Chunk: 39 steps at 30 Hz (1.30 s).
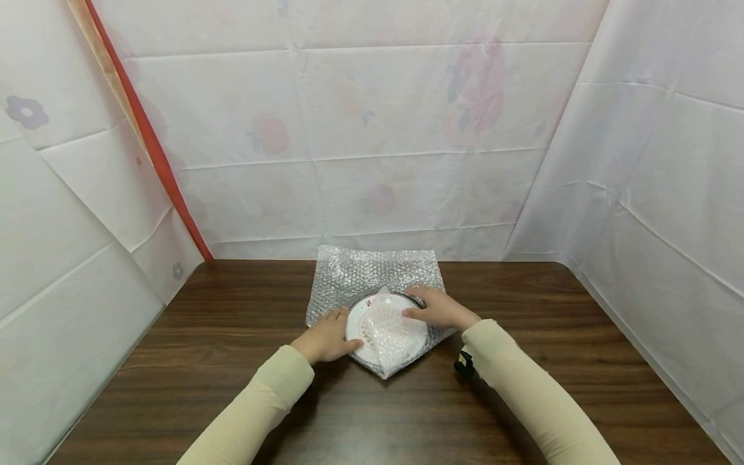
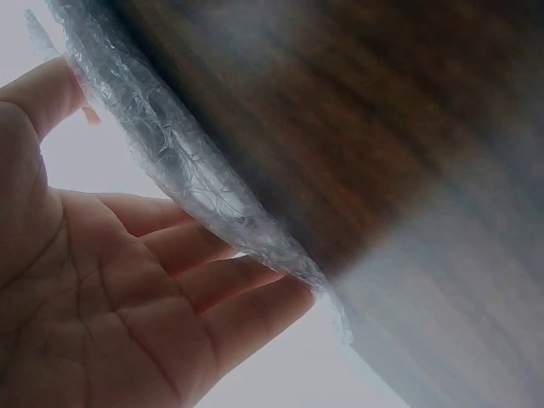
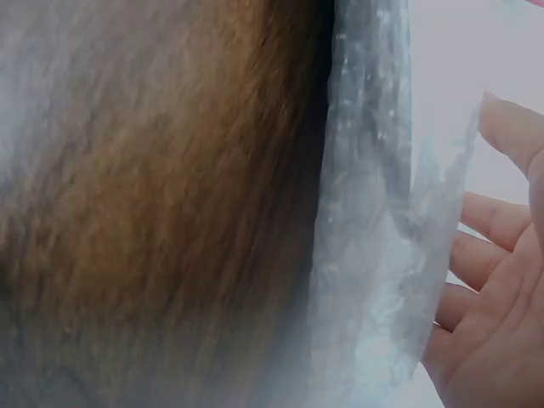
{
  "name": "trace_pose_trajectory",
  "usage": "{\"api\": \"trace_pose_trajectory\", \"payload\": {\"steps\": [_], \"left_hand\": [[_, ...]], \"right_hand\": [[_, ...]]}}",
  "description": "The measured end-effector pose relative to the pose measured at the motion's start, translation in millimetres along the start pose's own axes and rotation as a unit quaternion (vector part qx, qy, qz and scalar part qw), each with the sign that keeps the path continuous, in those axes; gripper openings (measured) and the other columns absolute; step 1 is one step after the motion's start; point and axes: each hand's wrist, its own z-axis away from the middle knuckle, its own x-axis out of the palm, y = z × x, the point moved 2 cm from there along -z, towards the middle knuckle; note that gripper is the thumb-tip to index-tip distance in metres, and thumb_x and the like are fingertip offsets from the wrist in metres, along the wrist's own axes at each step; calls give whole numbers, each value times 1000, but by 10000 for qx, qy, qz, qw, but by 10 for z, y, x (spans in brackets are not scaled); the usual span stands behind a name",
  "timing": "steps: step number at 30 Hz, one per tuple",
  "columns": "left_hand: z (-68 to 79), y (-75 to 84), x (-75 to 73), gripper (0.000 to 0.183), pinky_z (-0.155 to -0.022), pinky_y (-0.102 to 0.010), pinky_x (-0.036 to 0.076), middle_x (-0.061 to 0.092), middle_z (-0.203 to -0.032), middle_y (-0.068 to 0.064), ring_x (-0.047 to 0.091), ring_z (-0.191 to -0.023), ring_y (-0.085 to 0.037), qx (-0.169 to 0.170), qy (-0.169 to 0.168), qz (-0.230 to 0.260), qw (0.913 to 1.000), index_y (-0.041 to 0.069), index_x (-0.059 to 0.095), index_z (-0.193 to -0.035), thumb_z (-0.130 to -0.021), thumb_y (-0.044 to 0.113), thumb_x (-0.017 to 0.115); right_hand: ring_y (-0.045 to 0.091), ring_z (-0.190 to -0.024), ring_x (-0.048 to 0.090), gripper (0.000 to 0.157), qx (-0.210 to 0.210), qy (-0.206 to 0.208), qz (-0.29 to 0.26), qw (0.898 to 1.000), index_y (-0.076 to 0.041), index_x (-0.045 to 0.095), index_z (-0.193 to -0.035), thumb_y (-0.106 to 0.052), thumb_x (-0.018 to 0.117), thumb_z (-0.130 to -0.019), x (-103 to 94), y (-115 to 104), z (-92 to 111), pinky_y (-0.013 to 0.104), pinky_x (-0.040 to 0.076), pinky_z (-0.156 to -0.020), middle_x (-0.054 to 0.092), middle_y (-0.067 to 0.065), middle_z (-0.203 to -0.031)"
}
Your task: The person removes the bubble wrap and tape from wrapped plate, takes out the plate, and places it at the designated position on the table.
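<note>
A round white plate (image 1: pixel 356 329) with a dark rim and small red marks lies on a sheet of bubble wrap (image 1: pixel 372 268). The wrap's near part is folded up over the plate, its tip pointing to the far rim. My left hand (image 1: pixel 328 336) rests along the plate's left side, thumb over the near-left rim. In the left wrist view its fairly straight fingers (image 2: pixel 229 285) touch the wrap's edge (image 2: pixel 200 174). At the plate's right side, my right hand (image 1: pixel 438 309) touches with its thumb over the plate. Its fingertips meet the wrap (image 3: pixel 370 221) in the right wrist view.
A dark brown wooden table (image 1: pixel 232 361) carries everything. White printed cloth (image 1: pixel 378 129) hangs behind it and along both sides, with a red strip (image 1: pixel 151 135) at the left corner. A small black object with a yellow mark (image 1: pixel 463 363) shows under the right wrist.
</note>
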Motion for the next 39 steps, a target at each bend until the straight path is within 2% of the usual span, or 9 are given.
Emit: {"api": "trace_pose_trajectory", "payload": {"steps": [9, 18, 23, 28, 33, 39], "left_hand": [[-25, -22, 34, 89, -120, -52, 24, 30, -155, -30, 29, -144, -46, 40, 13, -34, 10000, -14, 25, -149, -94, 47, 60], [-30, -15, 32, 89, -120, -52, 24, 29, -155, -30, 28, -144, -46, 22, -20, -73, 10000, -13, 24, -149, -94, 48, 59], [-25, -13, 35, 89, -120, -52, 24, 30, -155, -31, 29, -144, -47, 8, -10, -60, 10000, -13, 25, -149, -94, 48, 59], [-23, -16, 37, 89, -120, -52, 24, 30, -154, -31, 29, -144, -47, -2, -4, -80, 10000, -13, 25, -149, -94, 48, 59], [-28, -27, 36, 89, -120, -52, 23, 30, -154, -31, 29, -144, -47, -19, 38, -99, 9999, -13, 24, -149, -94, 47, 60], [-42, -29, 44, 89, -120, -52, 24, 31, -154, -31, 29, -144, -47, -20, 48, -64, 10000, -13, 24, -149, -94, 47, 60]], "right_hand": [[32, -139, 43, 61, -23, 45, -340, 9994, -9, 43, -148, -39, 60, -97, -21, -65, 63, 52, 39, -111, 48, 12, -149], [27, -115, 61, 57, -439, 170, -471, 9978, -10, 46, -147, -34, 60, -97, -26, -155, 77, 48, 50, -97, 67, 8, -119], [18, -104, 63, 57, -545, 242, -555, 9967, -9, 46, -146, -33, 62, -97, -42, -197, 83, 41, 51, -92, 68, 1, -109], [9, -86, 60, 53, -720, 449, -519, 9950, -7, 51, -142, -28, 65, -96, -83, -229, 96, 31, 52, -80, 67, -2, -96], [7, -85, 60, 49, -737, 661, -501, 9938, -8, 54, -139, -24, 66, -95, -150, -277, 143, 28, 52, -82, 65, -4, -92], [8, -82, 59, 44, -740, 854, -651, 9915, -9, 57, -136, -21, 66, -95, -231, -319, 238, 27, 52, -77, 64, -2, -91]]}}
